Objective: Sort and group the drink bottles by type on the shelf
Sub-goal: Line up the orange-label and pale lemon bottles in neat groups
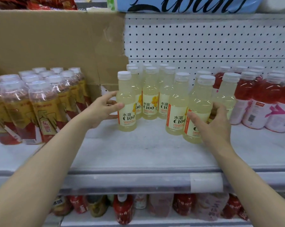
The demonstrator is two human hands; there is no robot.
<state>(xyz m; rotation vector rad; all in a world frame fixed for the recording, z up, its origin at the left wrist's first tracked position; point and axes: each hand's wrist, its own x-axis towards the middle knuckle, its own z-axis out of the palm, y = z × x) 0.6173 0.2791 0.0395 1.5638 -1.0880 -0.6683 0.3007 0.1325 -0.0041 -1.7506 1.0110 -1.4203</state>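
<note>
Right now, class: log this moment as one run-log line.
left hand: holds lemon bottle | right hand: holds lemon bottle | both bottles upright on shelf | red bottles right

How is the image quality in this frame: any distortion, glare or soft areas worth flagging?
Head view: even, flat lighting with faint shadows; wide-angle bowing bends the shelf edge and tilts the shrink-wrapped pack outward; small glints on the yellow bottles; the lower-shelf bottles are smeared and soft; both hands stay sharp.
</note>
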